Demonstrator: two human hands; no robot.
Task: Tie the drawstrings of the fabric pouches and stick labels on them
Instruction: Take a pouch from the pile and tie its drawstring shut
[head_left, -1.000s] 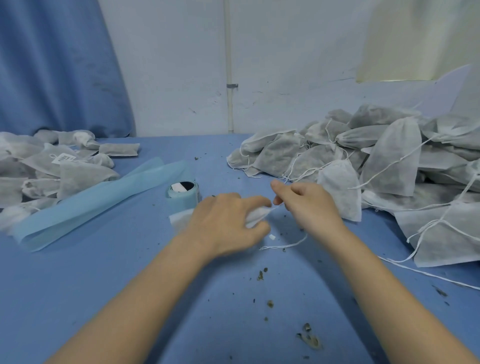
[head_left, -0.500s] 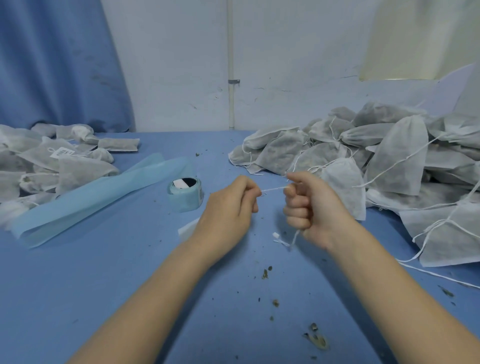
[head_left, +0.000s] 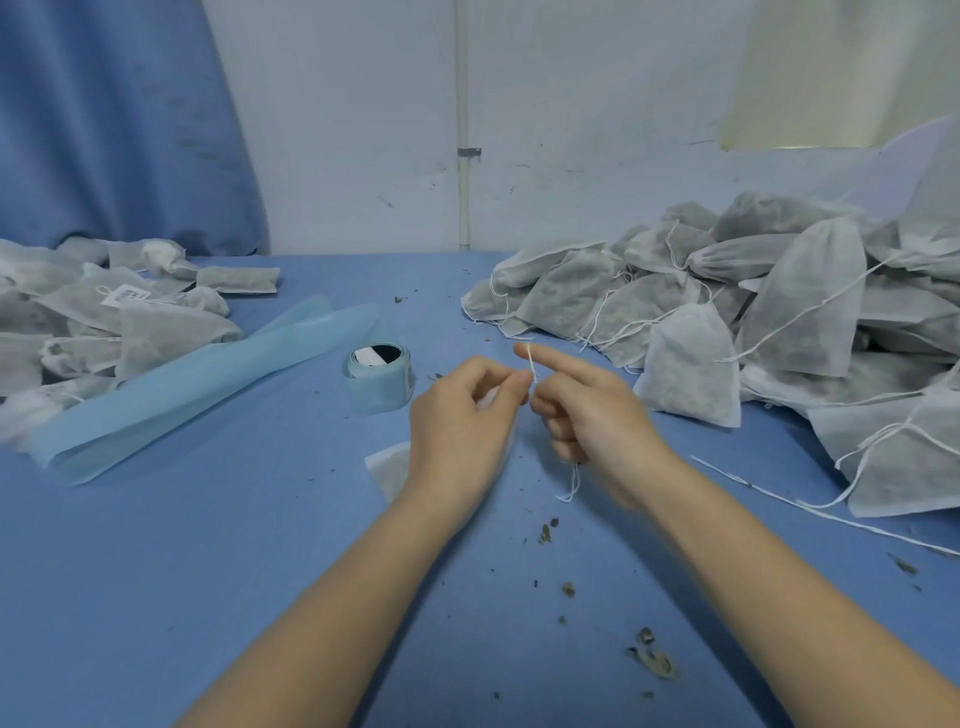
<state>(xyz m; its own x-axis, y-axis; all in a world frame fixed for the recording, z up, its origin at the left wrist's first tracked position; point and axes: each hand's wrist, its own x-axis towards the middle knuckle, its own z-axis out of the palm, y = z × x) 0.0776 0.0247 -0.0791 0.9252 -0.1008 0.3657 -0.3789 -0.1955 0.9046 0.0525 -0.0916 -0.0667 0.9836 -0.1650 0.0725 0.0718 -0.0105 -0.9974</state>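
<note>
Lying nearest on the blue table (head_left: 156, 597) are dark crumbs of dried plant matter (head_left: 652, 660), scattered between the two bare forearms. Above them the hands meet over the middle of the cloth. A white drawstring (head_left: 531, 364) is pinched by the left hand (head_left: 457, 415) between thumb and curled fingers, and a corner of the pouch (head_left: 388, 467) it belongs to shows on the table just under that wrist (most of the pouch is hidden by the hand). The same drawstring is gripped by the right hand (head_left: 587, 410): the cord crosses its outstretched forefinger, the other fingers are curled round it, and a loose end hangs below the fist.

Just beyond the left hand stands a pale blue roll of labels (head_left: 378, 376), with a long strip of blue backing (head_left: 197, 384) running off to the left. Farther right, a heap of untied pouches (head_left: 753, 322) sprawls with cords trailing over the table. At the far left lies a second pile of pouches (head_left: 93, 322), one carrying a white label (head_left: 126, 296). Behind everything hang a blue curtain (head_left: 114, 124) and a scuffed white wall (head_left: 571, 104).
</note>
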